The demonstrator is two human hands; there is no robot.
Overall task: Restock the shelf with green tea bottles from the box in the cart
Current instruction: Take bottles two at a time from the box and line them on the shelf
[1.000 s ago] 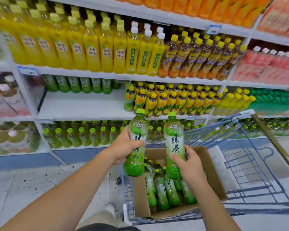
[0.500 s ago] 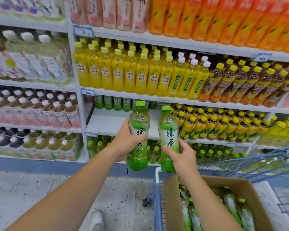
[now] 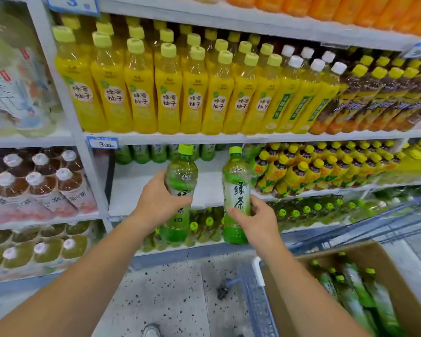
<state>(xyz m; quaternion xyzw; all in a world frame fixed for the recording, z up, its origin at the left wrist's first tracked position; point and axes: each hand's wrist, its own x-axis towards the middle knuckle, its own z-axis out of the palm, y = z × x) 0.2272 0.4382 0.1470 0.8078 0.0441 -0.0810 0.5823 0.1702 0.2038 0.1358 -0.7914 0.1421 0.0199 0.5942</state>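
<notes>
My left hand [image 3: 159, 199] grips one green tea bottle [image 3: 180, 176] around its middle, and my right hand [image 3: 255, 221] grips a second green tea bottle [image 3: 236, 188] low on its label. Both bottles are upright, raised in front of the white middle shelf [image 3: 141, 190], whose front part is bare. A row of green tea bottles [image 3: 141, 154] stands at the back of that shelf. The cardboard box [image 3: 289, 300] at the lower right holds several more green tea bottles [image 3: 355, 290] and sits in the blue cart [image 3: 255, 300].
Yellow drink bottles [image 3: 168, 98] fill the shelf above, its edge just over the held bottles' caps. Yellow-capped bottles [image 3: 314, 171] crowd the middle shelf right of the gap. Green-capped bottles [image 3: 306, 212] line the shelf below. A white upright [image 3: 83, 147] bounds the bay on the left. Speckled floor [image 3: 170, 288] lies below.
Both hands have carried their bottles up and forward, away from the box and close to the middle shelf. The view has moved nearer the shelves, and the bottles are farther apart.
</notes>
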